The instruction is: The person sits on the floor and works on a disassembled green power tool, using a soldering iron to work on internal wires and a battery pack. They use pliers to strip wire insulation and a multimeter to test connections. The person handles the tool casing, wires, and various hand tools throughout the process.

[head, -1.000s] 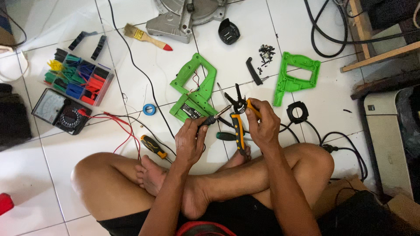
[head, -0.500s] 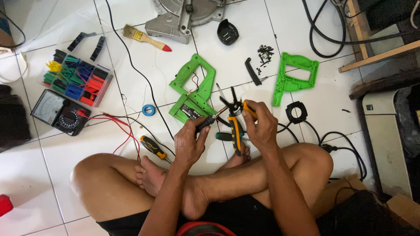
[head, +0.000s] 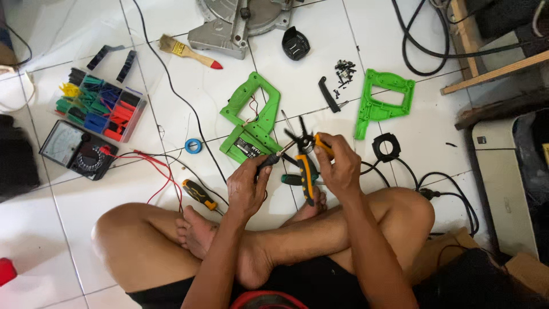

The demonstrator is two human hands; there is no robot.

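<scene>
The right hand (head: 338,166) is gripping the orange-handled pliers (head: 304,157), closed around one handle, while the left hand (head: 247,186) is holding a black cable (head: 269,161) just beside the plier tips; a green casing (head: 251,117) is lying just beyond the left hand
</scene>
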